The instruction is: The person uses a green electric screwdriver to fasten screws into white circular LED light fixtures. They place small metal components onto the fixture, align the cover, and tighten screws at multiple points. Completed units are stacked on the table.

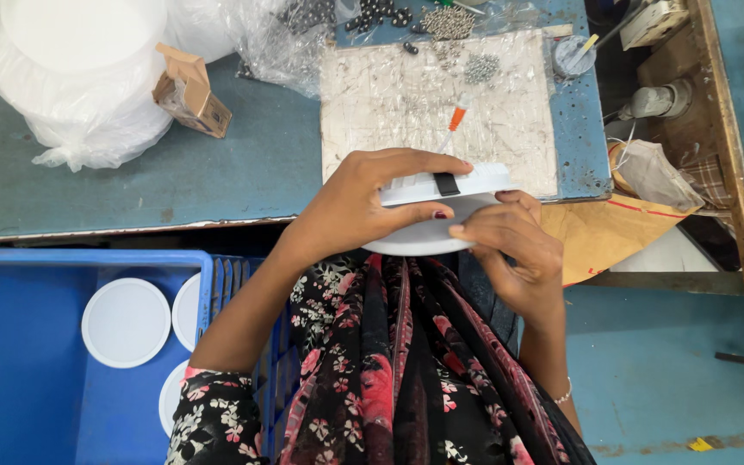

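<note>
Both of my hands are closed on the same piece: a round white light fixture (pixel 441 215), held on edge just above my lap at the near edge of the workbench (pixel 217 164). From where I watch, my left hand (pixel 355 207) wraps over its top and left side, fingers stretched across the upper face and thumb pressed underneath. My right hand (pixel 514 250) grips the right rim, fingertips curled onto the white edge beside a small black clip (pixel 446 183) on the fixture's side (the clip sits between my two hands).

Behind the fixture lies a scuffed pale work mat (pixel 389 95) on the bench, with an orange-handled screwdriver (pixel 454 125) resting on it, tip pointing toward the fixture. Small heaps of silvery screws (pixel 481 67) sit near the mat's far edge, and dark round parts (pixel 381 13) lie in clear plastic beyond it. A torn brown cardboard box (pixel 191 90) stands to the left, next to a tall stack of white discs wrapped in clear plastic (pixel 79 77).

On my left, below the bench, a blue crate (pixel 27 362) holds several white round covers (pixel 126 322) lying flat. I see a sheet of brown cardboard (pixel 613 237) sticking out under the bench at my right.
</note>
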